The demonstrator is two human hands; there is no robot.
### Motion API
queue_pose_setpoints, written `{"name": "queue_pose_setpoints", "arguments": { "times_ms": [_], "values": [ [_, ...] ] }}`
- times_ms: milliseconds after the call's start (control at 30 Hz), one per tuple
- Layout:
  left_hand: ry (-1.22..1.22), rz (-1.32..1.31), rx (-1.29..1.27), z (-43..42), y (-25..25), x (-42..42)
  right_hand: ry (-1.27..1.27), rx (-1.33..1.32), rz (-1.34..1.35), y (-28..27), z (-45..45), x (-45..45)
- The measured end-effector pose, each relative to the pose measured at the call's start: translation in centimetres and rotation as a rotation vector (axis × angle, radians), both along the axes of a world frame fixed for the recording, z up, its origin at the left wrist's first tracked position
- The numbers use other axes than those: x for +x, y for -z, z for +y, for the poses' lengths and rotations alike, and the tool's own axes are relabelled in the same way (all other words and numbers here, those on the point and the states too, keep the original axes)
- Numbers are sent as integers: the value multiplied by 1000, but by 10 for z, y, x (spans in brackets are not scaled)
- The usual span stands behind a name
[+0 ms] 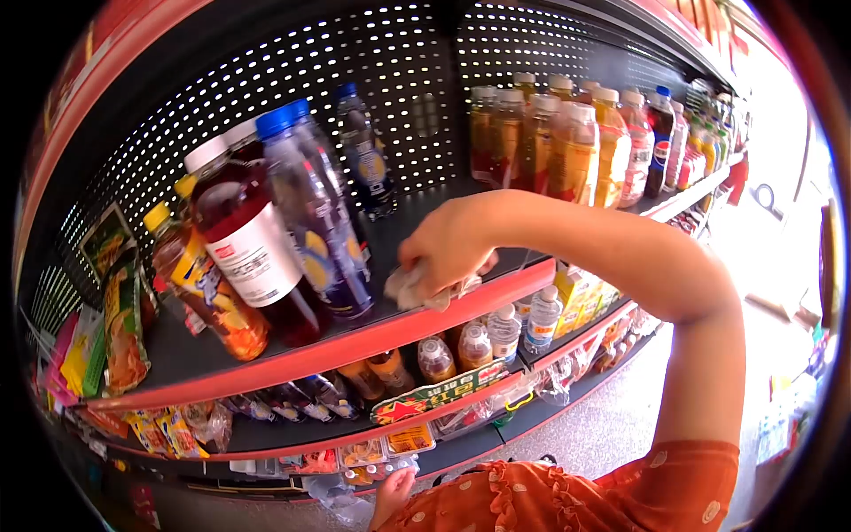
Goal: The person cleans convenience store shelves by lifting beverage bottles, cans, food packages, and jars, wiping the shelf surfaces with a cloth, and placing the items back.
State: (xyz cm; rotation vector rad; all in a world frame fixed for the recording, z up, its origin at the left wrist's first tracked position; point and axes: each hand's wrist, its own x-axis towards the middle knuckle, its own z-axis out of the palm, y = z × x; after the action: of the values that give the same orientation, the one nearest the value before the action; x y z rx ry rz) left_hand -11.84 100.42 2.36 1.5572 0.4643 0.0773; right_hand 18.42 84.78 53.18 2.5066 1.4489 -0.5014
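My right hand [448, 244] is closed around a crumpled beige cloth [409, 285], pressed on the dark upper shelf [403, 232] near its red front edge. Just left of the cloth stand tall clear bottles with blue caps [312, 226], and beside them a dark red drink bottle with a white label [253, 239]. Another blue-capped bottle [365, 155] is behind, by the perforated back panel. Low in the view, my left hand [393, 496] is partly seen near my body; its fingers are too small and unclear to judge.
Amber drink bottles [572, 151] line the shelf on the right, with a cola bottle [660, 137] farther along. At the left are an orange drink bottle [208, 288] and a hanging snack packet [127, 328]. The lower shelf holds water bottles [542, 319] and a green price sign [439, 396].
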Motion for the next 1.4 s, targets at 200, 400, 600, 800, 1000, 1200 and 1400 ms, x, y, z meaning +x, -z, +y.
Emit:
{"name": "queue_pose_setpoints", "arguments": {
  "times_ms": [200,400,600,800,1000,1200,1400],
  "values": [
    [50,-38,105,-14,-28,40,228,75,67,-5,-57,16],
    [81,-106,77,-51,-39,68,142,515,115,-6,-102,27],
    [214,-206,203,-106,-98,121,-73,1259,385,1,-241,7],
    [402,-343,184,-176,-167,189,-171,1797,920,134,-378,9],
    [378,-390,63,-239,-246,281,404,1643,1178,219,-414,40],
    [112,-146,70,-281,-306,354,465,1347,1226,249,-349,111],
    [22,-153,318,-288,-288,398,365,1218,1362,244,-330,128]
  ]
}}
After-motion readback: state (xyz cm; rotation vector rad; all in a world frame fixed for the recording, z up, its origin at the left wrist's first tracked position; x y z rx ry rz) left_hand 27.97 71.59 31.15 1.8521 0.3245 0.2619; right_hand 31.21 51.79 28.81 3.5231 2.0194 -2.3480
